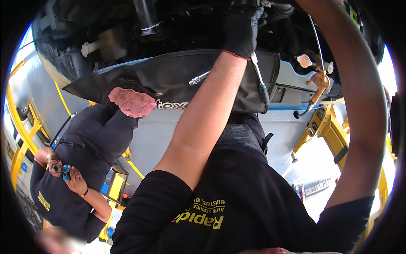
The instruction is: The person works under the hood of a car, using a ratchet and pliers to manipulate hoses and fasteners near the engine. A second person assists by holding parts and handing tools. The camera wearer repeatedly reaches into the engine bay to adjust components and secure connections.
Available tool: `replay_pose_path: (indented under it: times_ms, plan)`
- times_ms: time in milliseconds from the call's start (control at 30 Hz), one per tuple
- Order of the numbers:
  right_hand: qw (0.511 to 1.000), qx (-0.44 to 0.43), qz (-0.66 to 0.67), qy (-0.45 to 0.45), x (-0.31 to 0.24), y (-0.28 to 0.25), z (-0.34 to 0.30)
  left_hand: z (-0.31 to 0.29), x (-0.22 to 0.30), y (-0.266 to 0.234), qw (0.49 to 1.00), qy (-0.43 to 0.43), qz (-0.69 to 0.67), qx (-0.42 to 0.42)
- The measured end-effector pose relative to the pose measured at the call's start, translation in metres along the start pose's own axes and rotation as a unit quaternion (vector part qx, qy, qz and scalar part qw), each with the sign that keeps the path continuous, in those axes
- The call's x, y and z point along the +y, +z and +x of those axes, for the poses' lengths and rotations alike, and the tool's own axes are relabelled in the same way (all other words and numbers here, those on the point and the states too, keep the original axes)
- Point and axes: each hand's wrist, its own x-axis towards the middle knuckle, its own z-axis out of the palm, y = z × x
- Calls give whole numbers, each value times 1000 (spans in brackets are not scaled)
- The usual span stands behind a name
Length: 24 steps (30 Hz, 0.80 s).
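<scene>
At the engine bay (190,36) of a vehicle, the person's left hand (244,34), in a black and grey glove with a red cuff edge, reaches in at the upper middle of the view. Its fingers lie close to a metal part (264,3) at the top edge; whether they touch or hold it cannot be determined, nor how wide the grip stands. The right arm (361,106), bare below a dark sleeve, curves upward and leaves the view at the top; the right hand is out of sight and its grip cannot be told.

A black cover (169,76) drapes over the vehicle's edge. On it, a ratchet (263,91) with a dark, blue-trimmed handle lies with its upper end just beside the glove's cuff. A chrome socket tool (198,78) rests on the cover, left of the forearm and partly hidden by it. A pink cloth (132,102) overlaps the cover's lower left edge. Right of the cover sits a round cap (304,61).

To the left, a co-worker (84,139) in dark clothing holds a blue-handled tool (66,172) with both hands. A yellow lift arm (332,131) stands at the right.
</scene>
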Motion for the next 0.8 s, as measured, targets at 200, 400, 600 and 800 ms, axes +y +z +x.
replay_pose_path:
  times_ms: [200,400,600,800]
  plan:
    - [1000,1,-16,-11,6,21,-16,-2,1,-18,978,89,189,-11]
    - [928,159,296,159,7,39,-75,2,8,-42,924,-36,378,-43]
    - [777,230,536,238,-12,66,-104,10,27,-60,834,-78,536,-107]
    - [779,298,507,216,-28,88,-97,-8,47,-57,863,-84,490,-95]
